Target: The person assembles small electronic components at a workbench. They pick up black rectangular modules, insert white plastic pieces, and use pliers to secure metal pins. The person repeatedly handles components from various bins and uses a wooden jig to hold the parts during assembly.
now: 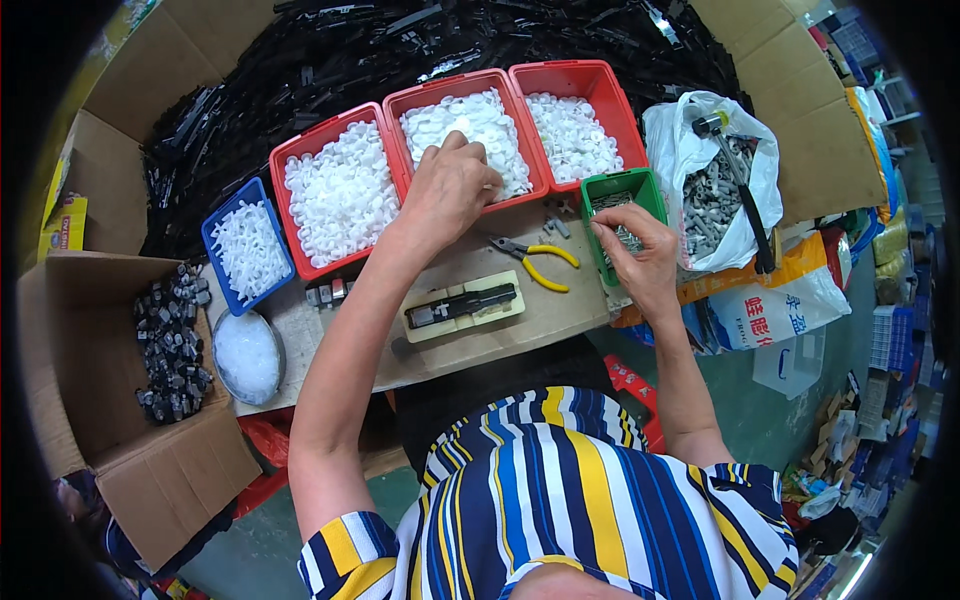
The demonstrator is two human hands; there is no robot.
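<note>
Picking: our left hand (452, 185) fingers closed among white discs in the middle red bin (520, 135); right hand (632, 245) fingers pinching small metal pieces over the green bin (650, 190) beside it.

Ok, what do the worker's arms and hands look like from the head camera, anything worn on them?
Both hands are bare: no gloves, rings, watch or bands show on the left hand or the right hand. The forearms are uncovered too. Short sleeves end above the elbows, part of a shirt striped in navy, white, yellow and blue.
</note>
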